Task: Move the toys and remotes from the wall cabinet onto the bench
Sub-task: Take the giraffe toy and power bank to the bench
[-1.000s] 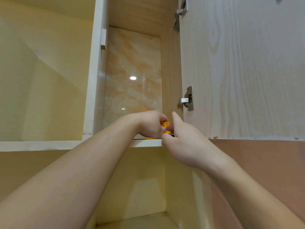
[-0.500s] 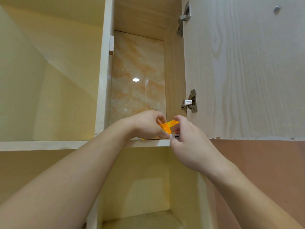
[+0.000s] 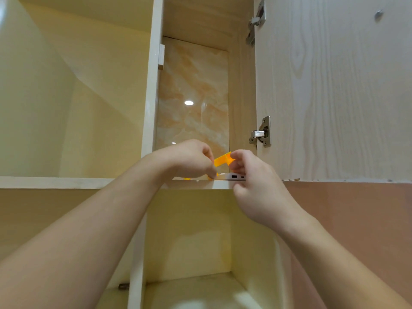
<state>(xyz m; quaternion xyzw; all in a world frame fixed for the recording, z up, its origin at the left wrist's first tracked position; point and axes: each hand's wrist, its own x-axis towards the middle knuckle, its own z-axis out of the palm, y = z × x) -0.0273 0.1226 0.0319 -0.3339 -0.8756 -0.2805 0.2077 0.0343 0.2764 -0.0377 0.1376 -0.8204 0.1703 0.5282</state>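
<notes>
I see the wall cabinet point(image 3: 151, 108) with its door point(image 3: 334, 85) swung open on the right. Both hands are up at the shelf point(image 3: 55, 182) edge. My left hand point(image 3: 189, 159) curls its fingers around the orange toy point(image 3: 221, 161), held just above the shelf. My right hand point(image 3: 256, 186) grips the end of the white device point(image 3: 231, 176) lying on the shelf, with one fingertip touching the toy.

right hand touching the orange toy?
Touching. Head view: fingertips of the right hand close on the orange toy at its raised end, no gap; the left hand holds the other end.
</notes>
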